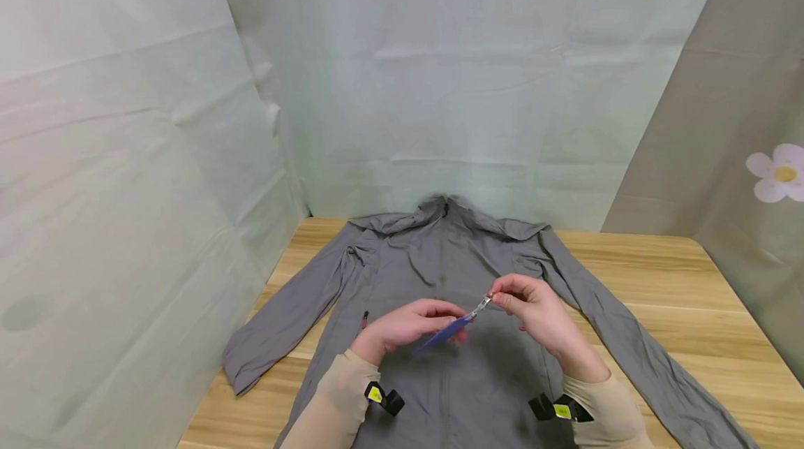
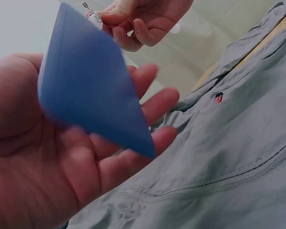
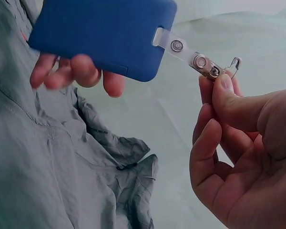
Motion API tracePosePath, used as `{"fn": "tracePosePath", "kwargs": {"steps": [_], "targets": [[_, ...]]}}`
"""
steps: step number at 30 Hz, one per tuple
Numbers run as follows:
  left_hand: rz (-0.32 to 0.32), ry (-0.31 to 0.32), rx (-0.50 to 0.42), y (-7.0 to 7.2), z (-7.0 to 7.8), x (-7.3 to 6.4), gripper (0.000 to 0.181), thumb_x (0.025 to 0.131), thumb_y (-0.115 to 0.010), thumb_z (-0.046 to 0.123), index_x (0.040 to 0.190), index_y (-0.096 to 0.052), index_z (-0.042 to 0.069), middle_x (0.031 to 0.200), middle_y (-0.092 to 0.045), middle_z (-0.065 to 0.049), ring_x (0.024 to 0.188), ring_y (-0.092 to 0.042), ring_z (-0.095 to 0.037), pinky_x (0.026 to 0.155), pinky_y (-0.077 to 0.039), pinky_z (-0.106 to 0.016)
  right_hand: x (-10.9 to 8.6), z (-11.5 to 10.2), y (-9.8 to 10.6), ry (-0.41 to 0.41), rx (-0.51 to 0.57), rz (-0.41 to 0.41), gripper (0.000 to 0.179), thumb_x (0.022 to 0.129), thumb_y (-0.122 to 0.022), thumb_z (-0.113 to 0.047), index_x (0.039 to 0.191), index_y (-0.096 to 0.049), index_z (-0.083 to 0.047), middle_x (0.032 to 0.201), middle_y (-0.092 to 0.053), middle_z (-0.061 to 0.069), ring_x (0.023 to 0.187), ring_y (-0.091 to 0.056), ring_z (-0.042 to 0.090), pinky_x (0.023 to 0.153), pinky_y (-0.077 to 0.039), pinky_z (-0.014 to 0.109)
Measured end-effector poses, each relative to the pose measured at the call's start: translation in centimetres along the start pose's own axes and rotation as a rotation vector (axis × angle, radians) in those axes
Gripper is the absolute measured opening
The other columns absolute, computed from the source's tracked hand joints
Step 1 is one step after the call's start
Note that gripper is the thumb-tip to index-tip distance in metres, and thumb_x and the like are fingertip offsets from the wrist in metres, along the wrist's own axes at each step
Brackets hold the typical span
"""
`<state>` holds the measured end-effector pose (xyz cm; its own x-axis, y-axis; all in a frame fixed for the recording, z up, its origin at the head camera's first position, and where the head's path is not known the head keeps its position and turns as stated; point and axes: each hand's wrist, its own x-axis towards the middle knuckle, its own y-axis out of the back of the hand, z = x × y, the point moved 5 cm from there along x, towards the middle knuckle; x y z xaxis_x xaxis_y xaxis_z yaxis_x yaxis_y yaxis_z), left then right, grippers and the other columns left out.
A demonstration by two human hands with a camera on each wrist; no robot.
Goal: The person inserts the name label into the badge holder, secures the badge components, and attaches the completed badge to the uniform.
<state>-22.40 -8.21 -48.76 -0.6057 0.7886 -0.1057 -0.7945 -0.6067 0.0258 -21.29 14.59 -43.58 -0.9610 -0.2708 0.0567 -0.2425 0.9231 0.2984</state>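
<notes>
A blue badge holder [image 1: 442, 335] [image 2: 90, 86] [image 3: 105, 38] is held tilted above a grey zip jacket [image 1: 411, 386]. From the holder's slot runs a clear snap strap [image 3: 181, 50] with a metal clip [image 3: 214, 71] at its end. Thumb and forefinger of my right hand [image 1: 534, 306] pinch that clip. My left hand [image 1: 402, 327] is under and beside the holder, palm up and fingers loosely extended in the left wrist view; the holder hides part of the fingers, and whether they touch it is hard to tell.
The jacket lies spread on a wooden table [image 1: 678, 281], collar at the far edge, sleeves out to both sides. Red-tipped zip pulls [image 1: 365, 321] show on its front. Pale cloth walls [image 1: 440, 86] stand behind and at the left, with a flower print [image 1: 775, 173] at right.
</notes>
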Motion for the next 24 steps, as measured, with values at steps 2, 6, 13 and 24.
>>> {"fn": "tracePosePath", "kwargs": {"steps": [2, 6, 13, 24], "targets": [[0.008, -0.004, -0.024, 0.02, -0.05, -0.01, 0.037, 0.113, -0.057, 0.021, 0.141, -0.066, 0.0, 0.119, -0.075, -0.024, 0.108, -0.071, -0.027, 0.097, -0.057, -0.036, 0.07, 0.04, 0.01, -0.008, 0.0, 0.003, 0.007, 0.105, -0.071, -0.016, 0.107, -0.074, -0.01, 0.098, -0.068, 0.013, 0.078, -0.055, 0.026, 0.046, -0.045, 0.032], [0.011, 0.003, -0.095, -0.02, -0.18, 0.01, 0.037, 0.112, -0.057, 0.016, 0.141, -0.063, -0.007, 0.116, -0.07, -0.034, 0.098, -0.076, -0.021, 0.095, -0.06, -0.037, 0.11, -0.03, -0.01, -0.019, -0.006, 0.001, 0.01, 0.106, -0.071, -0.02, 0.109, -0.074, -0.011, 0.105, -0.07, 0.016, 0.079, -0.055, 0.023, 0.047, -0.045, 0.032], [0.076, 0.024, -0.1, 0.21, -0.17, -0.04, 0.028, 0.11, -0.059, 0.011, 0.13, -0.062, -0.009, 0.1, -0.071, -0.003, 0.087, -0.07, -0.015, 0.076, -0.06, -0.029, 0.05, -0.16, -0.02, -0.035, 0.001, -0.006, 0.015, 0.108, -0.067, -0.024, 0.114, -0.073, -0.011, 0.109, -0.071, 0.01, 0.083, -0.057, 0.025, 0.047, -0.042, 0.032], [0.147, -0.023, -0.107, 0.23, 0.28, -0.14, 0.019, 0.109, -0.061, 0.006, 0.119, -0.062, -0.009, 0.097, -0.068, -0.004, 0.086, -0.066, -0.014, 0.072, -0.056, -0.026, 0.19, -0.26, -0.2, -0.01, 0.057, 0.04, 0.031, 0.11, -0.064, -0.014, 0.139, -0.066, -0.006, 0.113, -0.074, 0.01, 0.089, -0.064, 0.027, 0.049, -0.047, 0.033]]}}
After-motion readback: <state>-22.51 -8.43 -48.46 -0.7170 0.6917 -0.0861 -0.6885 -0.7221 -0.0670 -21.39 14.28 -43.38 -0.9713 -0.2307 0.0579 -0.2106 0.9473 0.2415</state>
